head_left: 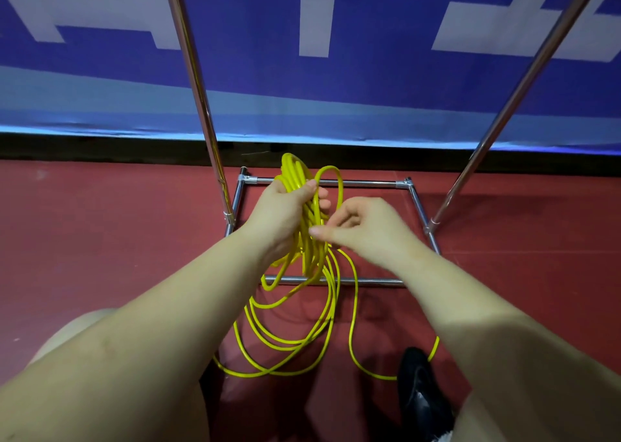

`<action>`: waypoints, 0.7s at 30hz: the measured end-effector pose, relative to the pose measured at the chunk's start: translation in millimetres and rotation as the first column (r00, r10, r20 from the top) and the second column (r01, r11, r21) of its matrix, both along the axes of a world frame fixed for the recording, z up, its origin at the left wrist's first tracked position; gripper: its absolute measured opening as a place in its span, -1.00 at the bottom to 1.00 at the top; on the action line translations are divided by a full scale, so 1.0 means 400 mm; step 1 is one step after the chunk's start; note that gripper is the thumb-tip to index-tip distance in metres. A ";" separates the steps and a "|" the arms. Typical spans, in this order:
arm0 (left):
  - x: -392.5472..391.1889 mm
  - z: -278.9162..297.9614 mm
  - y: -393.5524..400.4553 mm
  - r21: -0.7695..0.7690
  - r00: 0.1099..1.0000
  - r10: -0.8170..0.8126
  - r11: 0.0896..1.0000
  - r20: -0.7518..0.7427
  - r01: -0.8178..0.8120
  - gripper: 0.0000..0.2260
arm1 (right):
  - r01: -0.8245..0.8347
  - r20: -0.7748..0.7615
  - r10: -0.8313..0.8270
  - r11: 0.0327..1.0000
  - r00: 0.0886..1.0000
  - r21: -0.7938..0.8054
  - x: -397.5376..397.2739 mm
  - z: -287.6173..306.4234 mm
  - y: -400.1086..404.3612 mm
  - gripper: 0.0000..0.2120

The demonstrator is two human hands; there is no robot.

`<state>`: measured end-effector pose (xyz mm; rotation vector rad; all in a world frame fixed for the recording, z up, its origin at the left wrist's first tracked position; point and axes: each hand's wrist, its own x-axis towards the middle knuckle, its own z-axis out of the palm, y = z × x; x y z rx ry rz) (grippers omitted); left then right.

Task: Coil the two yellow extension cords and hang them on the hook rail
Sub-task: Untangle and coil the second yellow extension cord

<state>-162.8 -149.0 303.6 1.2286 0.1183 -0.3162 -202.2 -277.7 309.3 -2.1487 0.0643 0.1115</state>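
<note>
Clearly the job is only partway: above the chrome rack base [336,183] on the red floor [117,240], much yellow cord [285,341] lies slack in loose loops, and nothing hangs yet. The left hand [285,206] grips the gathered coil [295,173], fingers curled round it. The right hand [366,226] pinches a strand just beside it. A second cord cannot be told apart.

- The blue banner [302,82] along the wall carries large pale-grey strokes, seemingly parts of big characters, cut off by the top edge so none can be read.
- No other text, label, brand or number can be read anywhere.
</note>
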 end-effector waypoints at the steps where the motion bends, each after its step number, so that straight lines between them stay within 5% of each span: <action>1: 0.002 0.000 0.001 -0.022 1.000 0.006 1.000 -0.014 -0.007 -0.87 | -0.053 0.022 0.055 0.996 0.998 -0.066 -0.002 -0.008 0.005 -0.75; 7: 0.011 0.015 0.012 -0.094 0.995 0.086 0.991 -0.054 -0.090 -0.83 | -0.167 0.097 0.191 0.963 0.977 -0.213 0.000 -0.011 0.010 -0.77; 11: 0.029 0.014 0.017 -0.141 0.986 0.146 0.977 -0.084 -0.157 -0.89 | -0.254 0.011 0.258 0.958 0.966 -0.131 0.002 0.005 0.000 -0.88; 17: 0.057 0.003 0.039 -0.154 0.972 0.229 0.960 -0.060 -0.236 -0.89 | -0.417 -0.263 0.339 0.836 0.903 -0.357 0.001 -0.030 -0.027 -0.82; 21: 0.072 0.014 0.062 -0.208 0.961 0.266 0.938 -0.077 -0.276 -0.89 | -0.369 -0.199 0.321 0.882 0.926 -0.292 0.007 -0.020 -0.033 -0.80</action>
